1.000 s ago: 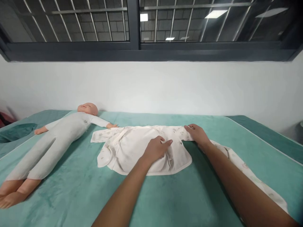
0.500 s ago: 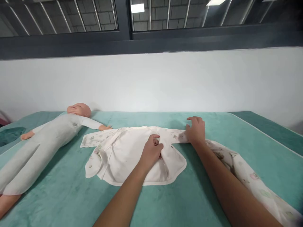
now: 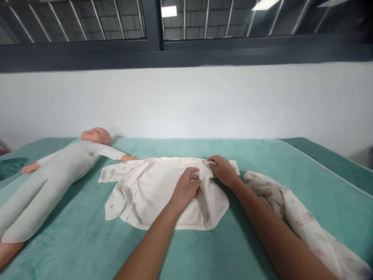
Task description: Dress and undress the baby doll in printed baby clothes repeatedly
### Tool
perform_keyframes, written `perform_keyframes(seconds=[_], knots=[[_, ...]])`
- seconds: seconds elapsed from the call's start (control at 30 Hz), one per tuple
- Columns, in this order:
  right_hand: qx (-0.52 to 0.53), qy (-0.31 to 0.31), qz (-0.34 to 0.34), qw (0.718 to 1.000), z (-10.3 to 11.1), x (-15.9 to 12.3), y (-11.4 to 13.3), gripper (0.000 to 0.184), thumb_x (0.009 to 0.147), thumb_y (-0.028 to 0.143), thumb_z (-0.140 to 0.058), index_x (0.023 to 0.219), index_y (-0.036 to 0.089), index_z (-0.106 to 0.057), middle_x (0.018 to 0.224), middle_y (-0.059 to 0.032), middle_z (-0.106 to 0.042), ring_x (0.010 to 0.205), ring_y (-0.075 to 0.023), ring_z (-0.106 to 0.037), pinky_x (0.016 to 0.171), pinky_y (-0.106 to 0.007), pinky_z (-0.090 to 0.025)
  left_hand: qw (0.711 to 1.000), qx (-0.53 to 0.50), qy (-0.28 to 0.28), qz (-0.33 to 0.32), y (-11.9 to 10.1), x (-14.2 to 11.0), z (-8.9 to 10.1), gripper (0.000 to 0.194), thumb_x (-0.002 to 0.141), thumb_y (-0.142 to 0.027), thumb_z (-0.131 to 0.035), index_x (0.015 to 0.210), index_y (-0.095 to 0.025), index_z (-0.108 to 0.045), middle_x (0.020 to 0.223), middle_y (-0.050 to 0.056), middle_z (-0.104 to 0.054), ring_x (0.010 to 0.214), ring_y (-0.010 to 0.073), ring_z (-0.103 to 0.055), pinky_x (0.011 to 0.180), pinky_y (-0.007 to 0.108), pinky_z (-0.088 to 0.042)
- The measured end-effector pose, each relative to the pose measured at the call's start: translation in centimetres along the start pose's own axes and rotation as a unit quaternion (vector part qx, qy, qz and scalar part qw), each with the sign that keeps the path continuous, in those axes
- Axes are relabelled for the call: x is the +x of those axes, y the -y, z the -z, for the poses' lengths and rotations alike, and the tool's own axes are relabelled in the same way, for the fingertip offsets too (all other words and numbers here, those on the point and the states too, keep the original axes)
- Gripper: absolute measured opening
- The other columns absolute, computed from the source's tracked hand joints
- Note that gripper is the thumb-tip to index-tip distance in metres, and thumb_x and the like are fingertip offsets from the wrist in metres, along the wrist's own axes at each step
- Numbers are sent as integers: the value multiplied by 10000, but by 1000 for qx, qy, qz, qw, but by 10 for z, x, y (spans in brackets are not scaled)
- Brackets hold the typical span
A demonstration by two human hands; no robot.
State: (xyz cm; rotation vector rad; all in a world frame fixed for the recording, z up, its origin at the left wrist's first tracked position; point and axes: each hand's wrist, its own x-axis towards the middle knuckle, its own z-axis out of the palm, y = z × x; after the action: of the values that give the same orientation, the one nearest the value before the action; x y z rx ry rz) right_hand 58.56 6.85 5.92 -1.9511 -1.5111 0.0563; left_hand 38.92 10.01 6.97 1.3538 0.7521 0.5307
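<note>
A white baby shirt (image 3: 163, 194) with small prints on its sleeves lies spread on the green cover, its front opened out. My left hand (image 3: 188, 184) rests over the right half of the shirt, fingers curled in on the fabric of the front panel. At the shoulder of the right-hand sleeve is my right hand (image 3: 223, 169), its bent fingertips closed on the cloth; the cuff shows beyond it. A baby doll (image 3: 70, 163) in a white bodysuit lies on its back to the left, one hand close to the shirt's left sleeve.
A printed white cloth (image 3: 294, 206) lies bunched on the right, partly behind my right forearm. The green cover (image 3: 262, 151) runs back to a white wall (image 3: 186, 101) beneath a dark-framed window with bars. Darker green fabric (image 3: 13, 167) sits at the far left.
My right hand has moved left from the sleeve's cuff to the shoulder, uncovering the cuff, and its fingers have bent down. My left hand and the doll have stayed about where they were.
</note>
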Motion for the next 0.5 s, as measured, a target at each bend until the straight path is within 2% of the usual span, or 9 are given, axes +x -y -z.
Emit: perform_keyframes(seconds=[0.07, 0.1, 0.17, 0.23, 0.37, 0.5], knots=[[-23, -16, -37, 999, 14, -8, 9, 182, 865, 287, -460, 826, 204, -618, 879, -48, -666, 833, -190, -587, 758, -289, -407, 999, 35, -13, -29, 2, 2, 1, 324, 788, -212, -522, 1111, -207, -497, 832, -13, -549, 474, 72, -566, 395, 187, -363], [-43, -7, -58, 997, 21, -15, 14, 242, 881, 342, -451, 745, 212, -602, 790, -41, -659, 751, -187, -581, 687, -285, -390, 998, 50, -18, -39, 4, 3, 2, 303, 797, -217, -515, 1100, -213, -503, 823, -19, -547, 482, 72, -562, 404, 187, -368], [-83, 45, -99, 991, 33, -30, 23, 356, 883, 447, -456, 630, 217, -556, 644, -32, -619, 614, -178, -541, 586, -284, -327, 994, 89, -38, -56, 6, 4, 4, 277, 804, -202, -505, 1080, -219, -515, 787, -32, -547, 495, 68, -549, 442, 188, -387], [-93, 105, -121, 983, 40, -46, 31, 359, 842, 499, -512, 627, 215, -554, 619, -30, -608, 567, -170, -516, 544, -280, -282, 987, 130, -59, -76, 7, 5, 6, 266, 809, -189, -497, 1070, -225, -526, 784, -35, -553, 518, 63, -542, 493, 190, -409], [-32, 205, -101, 973, 39, -63, 40, 308, 791, 453, -562, 621, 202, -511, 611, 2, -556, 543, -137, -446, 508, -262, -237, 982, 153, -56, -94, 8, 3, 7, 289, 811, -192, -489, 1093, -246, -526, 866, -23, -552, 542, 59, -530, 505, 189, -419], [42, 259, -102, 959, 49, -62, 37, 307, 794, 407, -536, 593, 200, -433, 563, 27, -492, 518, -116, -385, 490, -253, -234, 989, 129, -34, -71, 7, 1, 6, 356, 797, -163, -464, 1138, -251, -520, 922, -2, -556, 538, 58, -518, 475, 186, -429]])
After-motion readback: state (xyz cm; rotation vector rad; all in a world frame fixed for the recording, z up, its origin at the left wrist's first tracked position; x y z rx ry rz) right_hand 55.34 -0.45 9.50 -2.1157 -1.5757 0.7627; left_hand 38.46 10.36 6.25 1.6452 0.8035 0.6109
